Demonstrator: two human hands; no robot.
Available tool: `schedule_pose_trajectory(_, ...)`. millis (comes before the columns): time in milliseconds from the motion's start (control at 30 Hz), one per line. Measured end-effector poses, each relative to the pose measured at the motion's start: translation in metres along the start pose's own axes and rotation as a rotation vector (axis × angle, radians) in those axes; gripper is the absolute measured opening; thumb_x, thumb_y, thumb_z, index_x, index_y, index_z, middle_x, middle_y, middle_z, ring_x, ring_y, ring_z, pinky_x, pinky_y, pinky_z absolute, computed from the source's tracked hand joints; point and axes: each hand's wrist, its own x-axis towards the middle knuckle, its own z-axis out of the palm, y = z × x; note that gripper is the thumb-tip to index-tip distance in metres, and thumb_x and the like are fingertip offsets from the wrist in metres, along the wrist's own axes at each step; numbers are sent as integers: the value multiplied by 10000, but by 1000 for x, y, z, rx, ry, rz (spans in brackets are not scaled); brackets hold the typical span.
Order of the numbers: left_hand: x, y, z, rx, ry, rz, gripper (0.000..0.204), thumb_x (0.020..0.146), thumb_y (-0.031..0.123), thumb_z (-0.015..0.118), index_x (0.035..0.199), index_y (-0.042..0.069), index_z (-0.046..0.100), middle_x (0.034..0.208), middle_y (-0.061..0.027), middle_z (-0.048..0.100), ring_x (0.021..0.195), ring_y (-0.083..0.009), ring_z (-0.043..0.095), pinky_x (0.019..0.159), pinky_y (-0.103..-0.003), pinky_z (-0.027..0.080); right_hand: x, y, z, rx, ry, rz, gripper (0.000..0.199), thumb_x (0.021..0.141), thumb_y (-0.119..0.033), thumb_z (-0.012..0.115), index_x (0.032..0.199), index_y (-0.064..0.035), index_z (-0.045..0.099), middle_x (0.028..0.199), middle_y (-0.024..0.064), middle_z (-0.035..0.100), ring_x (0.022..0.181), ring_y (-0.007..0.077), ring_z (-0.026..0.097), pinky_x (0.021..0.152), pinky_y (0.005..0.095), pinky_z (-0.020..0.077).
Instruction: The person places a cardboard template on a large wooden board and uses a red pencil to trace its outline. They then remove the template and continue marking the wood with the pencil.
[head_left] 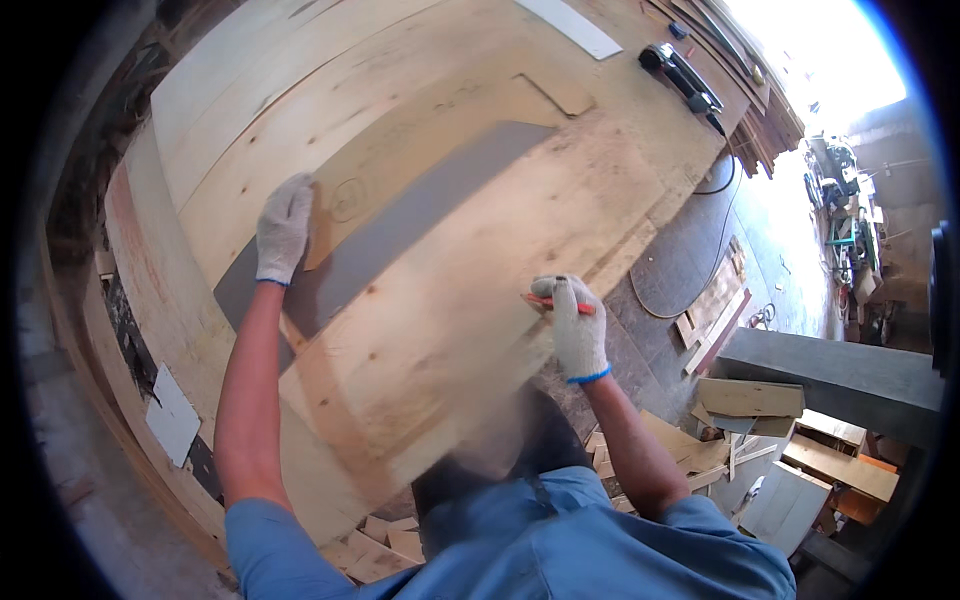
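Both hands wear white knit gloves with blue cuffs. My left hand lies flat on the far edge of a light plywood sheet, beside a grey board and a brown panel with a pencilled circle. My right hand is closed around a red pencil at the sheet's right edge. The plywood sheet looks blurred near my body.
Wide plywood sheets cover the bench. A black power tool lies at the far right of the bench with a black cable trailing to the floor. Wood offcuts and boards pile up at the lower right. A white scrap lies at the left.
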Motion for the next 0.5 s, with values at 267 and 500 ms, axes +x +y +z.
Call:
schedule_pose_trajectory(267,-107,83,-11,255,102,-403,454,1024,230,519,1378,-42,595,1470,-194,575,1401,-311,506,1176,-396,373,140,38,-126,-143,107,34,283,1014,-240,565,925,-32,735,756,-3,653,683,73,601,633,265,472)
schedule_pose_trajectory(500,-210,51,-49,425,278,-730,532,992,256,495,1398,-81,559,1484,-241,545,1415,-358,478,1192,-413,350,289,21,-122,-539,136,-226,286,947,-294,603,1132,-96,695,1056,221,709,1019,404,677,855,477,524)
